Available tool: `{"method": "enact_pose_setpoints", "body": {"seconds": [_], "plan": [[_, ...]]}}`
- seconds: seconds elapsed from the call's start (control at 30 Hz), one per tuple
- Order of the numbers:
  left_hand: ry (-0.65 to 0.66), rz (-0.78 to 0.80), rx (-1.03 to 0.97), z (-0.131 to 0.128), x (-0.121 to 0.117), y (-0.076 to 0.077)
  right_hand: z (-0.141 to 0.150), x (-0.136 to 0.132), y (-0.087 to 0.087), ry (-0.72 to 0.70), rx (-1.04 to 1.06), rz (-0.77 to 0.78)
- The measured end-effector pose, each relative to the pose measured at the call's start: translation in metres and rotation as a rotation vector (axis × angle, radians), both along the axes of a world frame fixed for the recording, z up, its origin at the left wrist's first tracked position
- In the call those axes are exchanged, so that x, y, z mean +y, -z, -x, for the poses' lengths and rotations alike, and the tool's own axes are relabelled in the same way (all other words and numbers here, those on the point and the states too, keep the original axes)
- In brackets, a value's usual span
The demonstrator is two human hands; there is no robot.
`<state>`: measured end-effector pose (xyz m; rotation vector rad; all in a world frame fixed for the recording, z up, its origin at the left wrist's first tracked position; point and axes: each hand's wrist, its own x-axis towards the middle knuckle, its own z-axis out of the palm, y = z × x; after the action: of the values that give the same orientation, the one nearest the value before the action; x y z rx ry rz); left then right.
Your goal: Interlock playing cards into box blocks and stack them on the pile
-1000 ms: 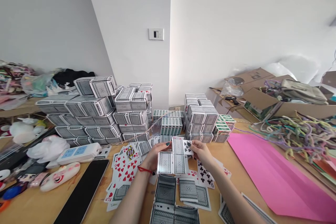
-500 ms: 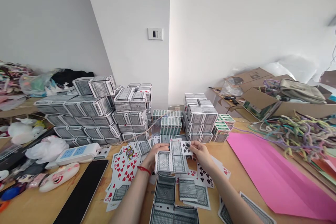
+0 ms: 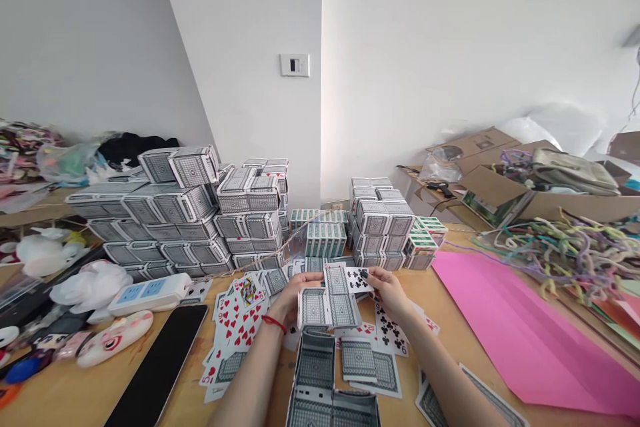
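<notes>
Both hands hold a piece made of joined playing cards (image 3: 315,307), mostly grey patterned backs, above the table. My left hand (image 3: 294,292) is closed on its left side, with part of the fingers behind it. My right hand (image 3: 387,290) pinches a club card (image 3: 357,279) that sticks out sideways from the piece's upper right. Nearer me stands an open box built of playing cards (image 3: 316,363). Beside it a small card block (image 3: 358,358) lies on loose cards. Face-up heart cards (image 3: 240,320) spread left of my left wrist, and a nine of clubs (image 3: 391,332) lies under my right forearm.
Stacked card-built blocks stand at the back left (image 3: 165,203) and back centre right (image 3: 383,220). Green card boxes (image 3: 326,240) sit between them. A black phone (image 3: 159,363) and white power strip (image 3: 155,292) lie left; pink paper (image 3: 520,333) and tangled pipe cleaners (image 3: 550,250) lie right.
My right hand has shifted slightly to the right, and the club card shows a little more beyond the piece. My left hand keeps its hold.
</notes>
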<state>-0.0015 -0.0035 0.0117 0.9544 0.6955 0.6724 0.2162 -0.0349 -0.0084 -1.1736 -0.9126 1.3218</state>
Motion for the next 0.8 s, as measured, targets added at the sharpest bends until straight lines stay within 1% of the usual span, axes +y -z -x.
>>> {"method": "enact_pose_setpoints", "body": {"seconds": [0.33, 0.47, 0.63, 0.8], "plan": [[0.027, 0.001, -0.008, 0.0006, 0.0028, 0.0044, -0.0052, 0.0027, 0.0021, 0.015, -0.006, 0.003], [0.011, -0.001, 0.004, 0.001, 0.0025, 0.0053, -0.0064, 0.0025, 0.0028, 0.023, 0.001, 0.008], [0.012, 0.011, 0.009, 0.0007, 0.0024, 0.0061, -0.0035, 0.0027, 0.0035, 0.027, 0.007, 0.012], [0.006, 0.017, 0.019, 0.0005, 0.0022, 0.0056, 0.0017, 0.0012, 0.0005, 0.013, -0.012, -0.004]]}}
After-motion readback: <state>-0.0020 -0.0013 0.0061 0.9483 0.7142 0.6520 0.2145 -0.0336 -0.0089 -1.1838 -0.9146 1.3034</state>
